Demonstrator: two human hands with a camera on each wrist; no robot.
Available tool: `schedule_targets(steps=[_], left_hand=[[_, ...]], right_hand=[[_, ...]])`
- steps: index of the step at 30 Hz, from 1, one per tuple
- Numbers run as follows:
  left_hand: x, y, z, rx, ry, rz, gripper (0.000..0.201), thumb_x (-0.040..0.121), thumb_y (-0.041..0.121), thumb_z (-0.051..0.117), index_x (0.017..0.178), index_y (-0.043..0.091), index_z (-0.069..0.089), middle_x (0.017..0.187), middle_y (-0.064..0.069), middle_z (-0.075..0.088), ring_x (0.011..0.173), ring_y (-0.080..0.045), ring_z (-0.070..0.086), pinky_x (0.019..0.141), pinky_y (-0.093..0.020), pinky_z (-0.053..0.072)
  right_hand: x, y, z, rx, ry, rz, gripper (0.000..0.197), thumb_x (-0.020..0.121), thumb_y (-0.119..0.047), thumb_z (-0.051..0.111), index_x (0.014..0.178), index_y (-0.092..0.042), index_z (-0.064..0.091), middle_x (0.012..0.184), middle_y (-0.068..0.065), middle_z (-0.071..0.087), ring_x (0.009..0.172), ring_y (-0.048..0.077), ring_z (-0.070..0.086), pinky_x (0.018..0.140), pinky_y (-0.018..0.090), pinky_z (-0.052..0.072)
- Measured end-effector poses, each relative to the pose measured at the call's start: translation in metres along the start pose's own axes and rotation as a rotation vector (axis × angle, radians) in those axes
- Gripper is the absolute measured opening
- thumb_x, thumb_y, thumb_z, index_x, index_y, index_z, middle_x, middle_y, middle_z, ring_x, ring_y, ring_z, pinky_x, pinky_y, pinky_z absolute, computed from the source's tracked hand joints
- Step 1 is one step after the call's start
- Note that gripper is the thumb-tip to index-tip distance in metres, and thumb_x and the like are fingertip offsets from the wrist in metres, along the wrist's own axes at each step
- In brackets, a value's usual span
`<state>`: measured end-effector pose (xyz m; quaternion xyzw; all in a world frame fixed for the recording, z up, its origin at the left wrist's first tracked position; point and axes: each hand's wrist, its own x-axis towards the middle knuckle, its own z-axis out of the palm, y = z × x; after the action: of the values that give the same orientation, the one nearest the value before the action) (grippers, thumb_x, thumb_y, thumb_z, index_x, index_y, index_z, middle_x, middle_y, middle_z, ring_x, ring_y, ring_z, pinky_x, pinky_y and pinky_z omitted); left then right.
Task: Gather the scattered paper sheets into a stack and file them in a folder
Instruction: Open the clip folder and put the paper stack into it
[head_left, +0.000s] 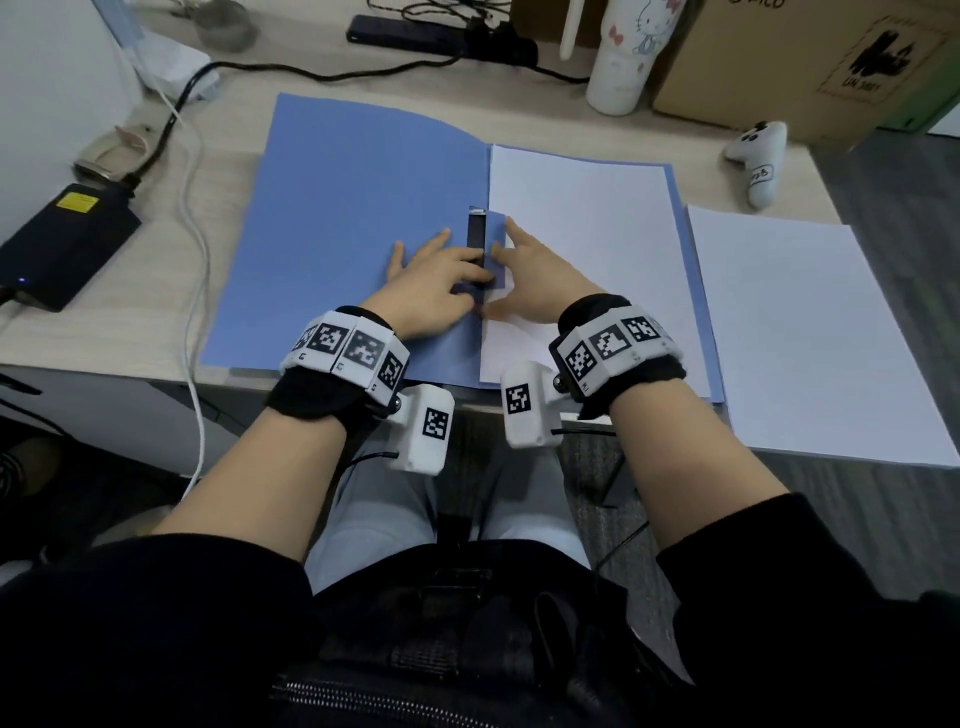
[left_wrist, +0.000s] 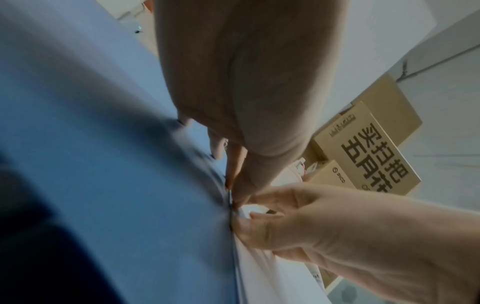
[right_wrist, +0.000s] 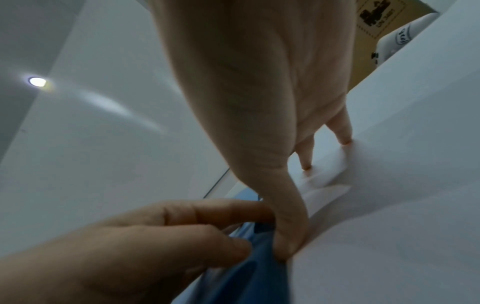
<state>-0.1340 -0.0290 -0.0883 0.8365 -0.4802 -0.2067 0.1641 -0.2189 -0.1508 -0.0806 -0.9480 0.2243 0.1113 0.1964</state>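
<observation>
A blue folder (head_left: 337, 234) lies open on the desk, with a stack of white sheets (head_left: 587, 244) on its right half. At the spine sits a black clip strip (head_left: 475, 234) with a blue flap (head_left: 497, 234). My left hand (head_left: 441, 280) rests on the left cover, its outer fingers spread, and its thumb and index finger pinch the blue flap (right_wrist: 259, 267). My right hand (head_left: 530, 280) lies on the sheets with straight fingers (right_wrist: 346, 139). Its thumb (right_wrist: 288, 244) presses the flap's edge at the spine. More white sheets (head_left: 810, 332) lie to the right of the folder.
The sheets on the right overhang the desk's front edge. A black power adapter (head_left: 67, 244) and a white cable (head_left: 195, 234) lie at the left. At the back are a power strip (head_left: 415, 28), a white tumbler (head_left: 623, 57), a cardboard box (head_left: 800, 57) and a white controller (head_left: 758, 156).
</observation>
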Motion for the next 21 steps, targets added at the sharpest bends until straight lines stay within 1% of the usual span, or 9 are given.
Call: schedule_targets(steps=[3, 5, 8, 10, 12, 13, 16, 19, 21], left_hand=[[-0.013, -0.021, -0.005, -0.125, 0.221, -0.025, 0.042, 0.084, 0.014, 0.049, 0.124, 0.017, 0.061, 0.146, -0.006, 0.042, 0.141, -0.026, 0.027, 0.115, -0.054, 0.014], [-0.027, -0.036, -0.008, -0.163, 0.432, -0.115, 0.045, 0.079, 0.018, 0.049, 0.122, 0.014, 0.062, 0.142, -0.009, 0.046, 0.137, -0.026, 0.035, 0.114, -0.056, 0.017], [-0.053, -0.052, -0.014, -0.068, 0.681, -0.411, 0.046, 0.082, 0.012, 0.052, 0.126, 0.020, 0.058, 0.144, -0.002, 0.042, 0.142, -0.023, 0.023, 0.113, -0.059, 0.002], [-0.070, -0.058, -0.019, -0.050, 0.784, -0.587, 0.048, 0.081, 0.016, 0.052, 0.129, 0.022, 0.054, 0.145, -0.003, 0.039, 0.142, -0.025, 0.022, 0.111, -0.062, 0.000], [-0.084, -0.067, -0.023, -0.087, 0.832, -0.716, 0.050, 0.081, 0.022, 0.052, 0.130, 0.020, 0.052, 0.142, -0.007, 0.042, 0.137, -0.030, 0.030, 0.110, -0.061, 0.008], [-0.090, -0.070, -0.025, -0.128, 0.842, -0.748, 0.049, 0.082, 0.024, 0.053, 0.130, 0.017, 0.051, 0.138, -0.010, 0.047, 0.131, -0.032, 0.037, 0.109, -0.056, 0.018], [-0.105, -0.074, -0.033, -0.244, 0.921, -0.707, 0.040, 0.083, 0.025, 0.051, 0.120, 0.013, 0.060, 0.113, -0.015, 0.065, 0.109, -0.036, 0.055, 0.088, -0.039, 0.041], [-0.112, -0.070, -0.040, -0.324, 1.062, -0.558, 0.035, 0.080, 0.022, 0.051, 0.110, 0.014, 0.068, 0.101, -0.010, 0.071, 0.095, -0.030, 0.062, 0.078, -0.031, 0.045], [-0.115, -0.063, -0.045, -0.483, 1.129, -0.355, 0.036, 0.078, 0.019, 0.052, 0.109, 0.012, 0.068, 0.100, -0.005, 0.071, 0.090, -0.019, 0.064, 0.077, -0.026, 0.048]], right_hand=[[-0.005, -0.013, 0.004, -0.074, 0.048, 0.020, 0.046, 0.088, -0.025, 0.064, 0.125, -0.002, 0.050, 0.152, 0.009, 0.022, 0.132, 0.031, 0.032, 0.100, 0.042, 0.041], [-0.008, -0.021, 0.007, -0.107, 0.084, 0.047, 0.034, 0.090, -0.016, 0.058, 0.120, 0.000, 0.052, 0.144, 0.010, 0.029, 0.127, 0.032, 0.033, 0.093, 0.040, 0.043], [-0.011, -0.031, 0.010, -0.133, 0.108, 0.072, 0.028, 0.092, -0.008, 0.048, 0.118, -0.001, 0.053, 0.138, 0.012, 0.035, 0.124, 0.032, 0.035, 0.092, 0.038, 0.043], [-0.013, -0.036, 0.012, -0.118, 0.105, 0.092, 0.029, 0.093, -0.007, 0.043, 0.120, 0.000, 0.052, 0.136, 0.013, 0.038, 0.125, 0.033, 0.035, 0.091, 0.037, 0.041], [-0.013, -0.041, 0.016, -0.072, 0.110, 0.114, 0.031, 0.095, -0.011, 0.040, 0.121, 0.001, 0.051, 0.135, 0.015, 0.040, 0.126, 0.033, 0.035, 0.094, 0.039, 0.039], [-0.013, -0.043, 0.018, -0.048, 0.114, 0.125, 0.032, 0.097, -0.016, 0.039, 0.121, 0.002, 0.051, 0.135, 0.015, 0.040, 0.126, 0.034, 0.034, 0.097, 0.040, 0.037], [-0.010, -0.046, 0.024, 0.016, 0.101, 0.157, 0.047, 0.099, -0.036, 0.038, 0.124, 0.002, 0.051, 0.139, 0.015, 0.038, 0.129, 0.034, 0.032, 0.105, 0.041, 0.033], [-0.007, -0.046, 0.027, 0.060, 0.116, 0.165, 0.062, 0.096, -0.050, 0.040, 0.129, 0.002, 0.048, 0.140, 0.015, 0.037, 0.130, 0.033, 0.034, 0.107, 0.041, 0.032], [-0.005, -0.044, 0.031, 0.091, 0.135, 0.171, 0.068, 0.094, -0.056, 0.039, 0.130, 0.002, 0.048, 0.141, 0.014, 0.037, 0.130, 0.033, 0.035, 0.108, 0.042, 0.032]])
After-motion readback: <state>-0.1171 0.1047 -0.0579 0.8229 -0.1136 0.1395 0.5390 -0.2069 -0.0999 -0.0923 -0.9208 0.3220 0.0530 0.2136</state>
